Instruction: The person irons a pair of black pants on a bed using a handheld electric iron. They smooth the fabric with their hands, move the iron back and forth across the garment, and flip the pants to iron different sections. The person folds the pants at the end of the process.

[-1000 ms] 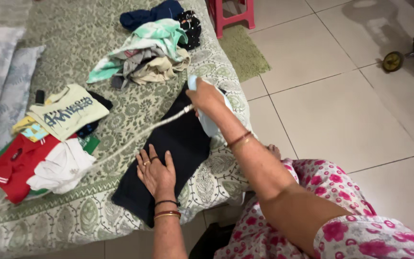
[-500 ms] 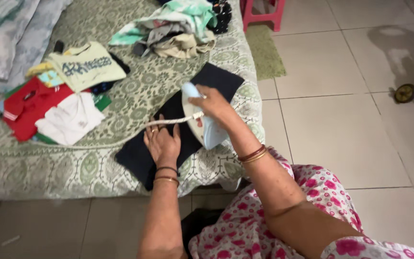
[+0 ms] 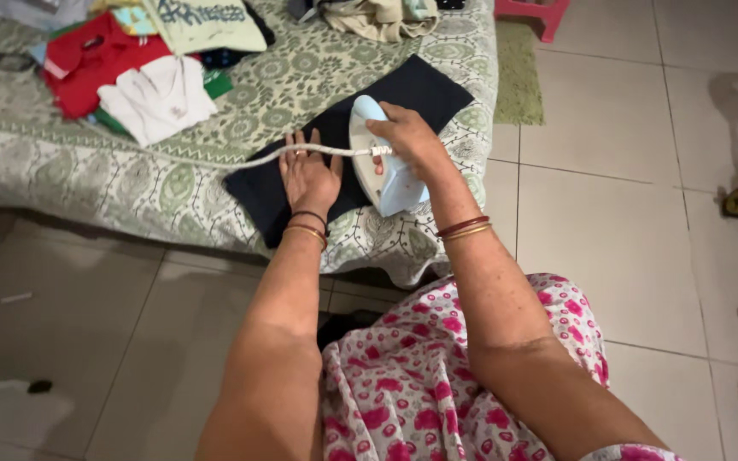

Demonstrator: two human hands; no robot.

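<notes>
Right hand [image 3: 407, 137] wrapped firmly around the handle of the pale blue clothes iron [image 3: 383, 162], fingers curled shut over the grip, and the iron sits flat on the dark navy garment [image 3: 424, 85] near the edge of the bed. Left hand [image 3: 307, 175] is spread wide open, palm down, fingers fanned, pressing that same navy cloth flat just beside the iron; it grips nothing, only bears on the fabric. The white braided cord [image 3: 241, 158] runs from the iron's heel across the left fingers and away over the green patterned bedspread [image 3: 130, 183]. The navy garment lies stretched diagonally across the bed's corner, one end just short of the edge of the spread nearest the person. Up at the far side, a stack of folded clothes: a red shirt [image 3: 87, 60], a white garment [image 3: 155, 98], a pale yellow printed tee [image 3: 207, 21] on top. A beige bundle of clothing [image 3: 377, 17] sits near the top edge. Bangles on both wrists, a pink floral dress [image 3: 420, 384] below, and pale floor tiles [image 3: 608, 213] to the right.
</notes>
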